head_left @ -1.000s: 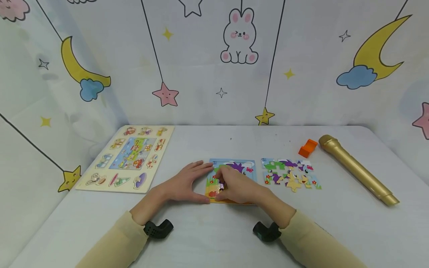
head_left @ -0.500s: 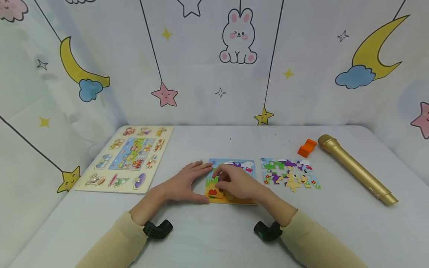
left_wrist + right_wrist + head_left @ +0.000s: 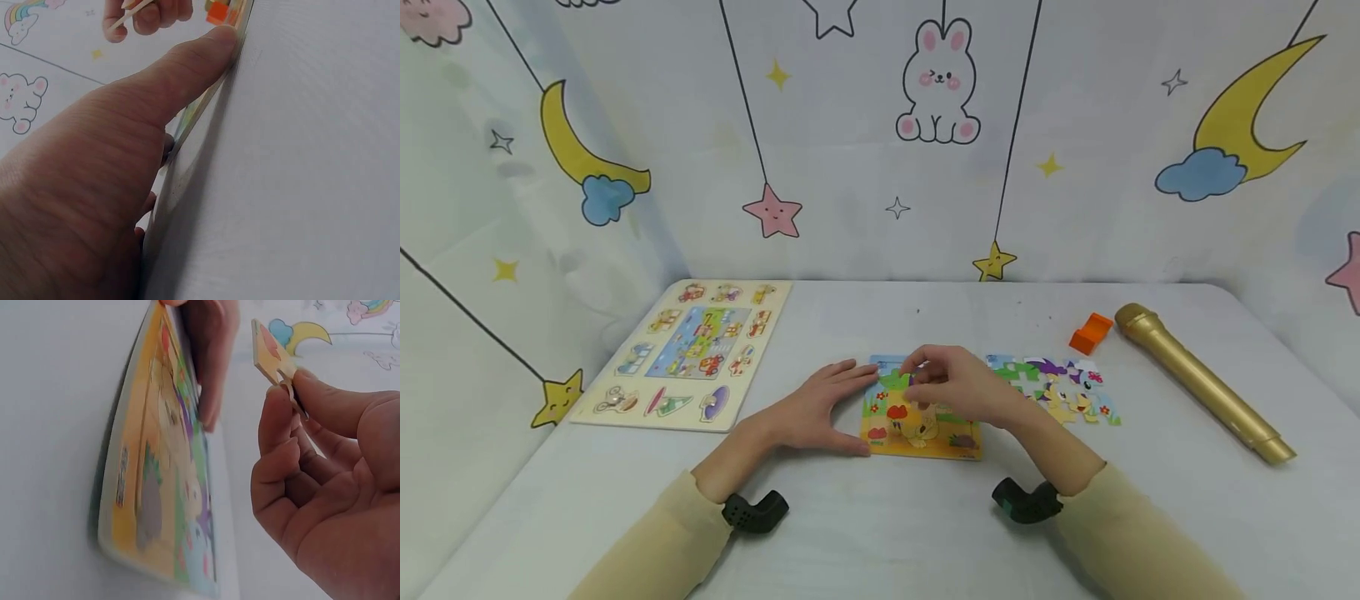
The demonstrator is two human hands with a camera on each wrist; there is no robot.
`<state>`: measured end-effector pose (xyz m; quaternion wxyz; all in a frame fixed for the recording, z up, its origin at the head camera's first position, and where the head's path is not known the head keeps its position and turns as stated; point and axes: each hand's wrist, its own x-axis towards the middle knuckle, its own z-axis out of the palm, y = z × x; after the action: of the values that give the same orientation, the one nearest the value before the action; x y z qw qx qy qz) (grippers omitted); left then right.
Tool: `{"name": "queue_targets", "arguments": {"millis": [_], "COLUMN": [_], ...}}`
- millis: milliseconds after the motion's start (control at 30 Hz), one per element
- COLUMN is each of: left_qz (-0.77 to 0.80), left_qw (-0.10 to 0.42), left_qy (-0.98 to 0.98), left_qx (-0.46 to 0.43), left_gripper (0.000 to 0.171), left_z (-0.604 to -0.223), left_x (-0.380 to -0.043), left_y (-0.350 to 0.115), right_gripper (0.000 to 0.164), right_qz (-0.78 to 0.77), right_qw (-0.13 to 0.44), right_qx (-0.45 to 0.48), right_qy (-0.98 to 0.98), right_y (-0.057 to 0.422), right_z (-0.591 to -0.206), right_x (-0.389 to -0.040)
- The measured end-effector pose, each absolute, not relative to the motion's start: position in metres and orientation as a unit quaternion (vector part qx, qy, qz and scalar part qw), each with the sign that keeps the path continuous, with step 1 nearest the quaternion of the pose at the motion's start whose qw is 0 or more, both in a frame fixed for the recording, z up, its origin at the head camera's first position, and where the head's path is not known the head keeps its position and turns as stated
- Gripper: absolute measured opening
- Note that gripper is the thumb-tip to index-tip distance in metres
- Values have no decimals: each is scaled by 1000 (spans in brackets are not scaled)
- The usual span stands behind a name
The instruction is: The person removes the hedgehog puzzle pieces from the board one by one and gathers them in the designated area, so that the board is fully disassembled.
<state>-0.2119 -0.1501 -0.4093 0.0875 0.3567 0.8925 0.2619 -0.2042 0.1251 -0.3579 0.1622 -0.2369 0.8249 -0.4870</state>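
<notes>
My right hand (image 3: 962, 385) pinches a small wooden jigsaw piece (image 3: 273, 355) between thumb and index finger, above the puzzle board (image 3: 928, 452). The piece is orange-yellow with a red patch, and it is tilted clear of the board in the right wrist view. On the table, the board shows a cartoon picture with an orange border at the near side; my right hand hides its upper part. My left hand (image 3: 816, 410) rests at the board's left side with fingers spread. Its thumb (image 3: 194, 59) touches the board's near edge in the left wrist view.
Right of the board lie several jigsaw pieces (image 3: 1060, 392) grouped as a picture. Farther right are an orange block (image 3: 1091, 333) and a gold microphone (image 3: 1202, 381). A large wooden knob-puzzle board (image 3: 730, 415) lies at the left. A patterned curtain (image 3: 842, 158) borders the table.
My right hand has lifted the jigsaw piece off the lower left of the board and moved up and to the right, uncovering the board's lower part. The left hand stays in place.
</notes>
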Motion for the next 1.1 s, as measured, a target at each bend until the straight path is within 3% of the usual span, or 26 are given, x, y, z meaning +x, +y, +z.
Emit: {"name": "queue_targets", "arguments": {"millis": [433, 700, 967, 1100], "left_qz": [262, 263, 264, 264], "left_qw": [84, 80, 86, 87], "left_qy": [893, 892, 893, 893], "left_qx": [356, 359, 355, 354], "left_gripper": [99, 98, 98, 98], "left_z": [-409, -410, -409, -407], "left_x": [-210, -210, -209, -208], "left_y": [-149, -149, -149, -148], "right_gripper": [30, 27, 24, 23], "right_qz": [-465, -426, -412, -387], "right_qw": [182, 192, 185, 155], "right_qx": [-182, -206, -213, -219], "right_qy": [847, 860, 866, 882], "right_y": [195, 230, 242, 241], "right_z": [-364, -370, -370, -371], "right_x": [-193, -182, -178, -176]}}
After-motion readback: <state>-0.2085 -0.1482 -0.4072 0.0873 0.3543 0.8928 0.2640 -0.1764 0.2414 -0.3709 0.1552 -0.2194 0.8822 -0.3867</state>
